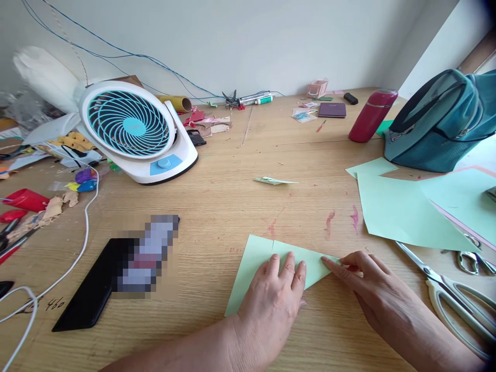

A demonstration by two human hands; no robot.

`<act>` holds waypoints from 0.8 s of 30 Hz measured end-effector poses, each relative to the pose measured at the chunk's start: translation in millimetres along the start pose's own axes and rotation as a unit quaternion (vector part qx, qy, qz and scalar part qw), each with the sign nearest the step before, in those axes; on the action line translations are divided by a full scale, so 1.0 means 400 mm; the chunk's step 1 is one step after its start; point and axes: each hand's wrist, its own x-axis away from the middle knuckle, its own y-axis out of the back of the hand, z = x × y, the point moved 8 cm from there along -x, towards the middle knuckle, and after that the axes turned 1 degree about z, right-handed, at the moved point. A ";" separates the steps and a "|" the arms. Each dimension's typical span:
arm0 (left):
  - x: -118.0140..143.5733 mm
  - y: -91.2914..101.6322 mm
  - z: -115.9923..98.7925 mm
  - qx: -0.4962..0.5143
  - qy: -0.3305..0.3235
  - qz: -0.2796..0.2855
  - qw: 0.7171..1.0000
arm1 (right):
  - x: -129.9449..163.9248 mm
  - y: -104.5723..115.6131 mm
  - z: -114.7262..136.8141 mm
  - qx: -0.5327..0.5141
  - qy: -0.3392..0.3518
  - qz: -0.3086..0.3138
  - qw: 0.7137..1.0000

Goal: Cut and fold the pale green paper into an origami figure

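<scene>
A folded sheet of pale green paper (248,268) lies on the wooden table in front of me, its right end narrowing to a point. My left hand (273,297) rests flat on the paper with its fingers a little apart, pressing it down. At the pointed tip, my right hand (372,281) pinches the paper, the index finger stretched along its upper edge and the thumb hidden. Beyond the hands lies a small folded piece of green paper (274,181). To the right are scissors (437,281) with pale handles, by larger green sheets (403,212).
A white and blue fan (134,126) stands back left, its white cable (86,227) curving down the left side. Left of the paper lie a black flat case (91,284) and a blurred-out object (149,253). A red bottle (372,116) and teal bag (430,124) stand back right.
</scene>
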 end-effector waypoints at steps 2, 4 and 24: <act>0.001 -0.003 -0.002 -0.002 -0.004 -0.004 1.000 | 0.001 -0.002 -0.001 -0.002 -0.004 0.003 1.000; 0.003 -0.008 -0.004 -0.002 -0.010 -0.010 1.000 | 0.002 -0.004 -0.003 -0.006 -0.009 0.003 1.000; 0.012 -0.015 -0.025 -0.058 -0.017 -0.049 0.997 | 0.005 -0.008 -0.001 0.025 0.004 0.004 1.000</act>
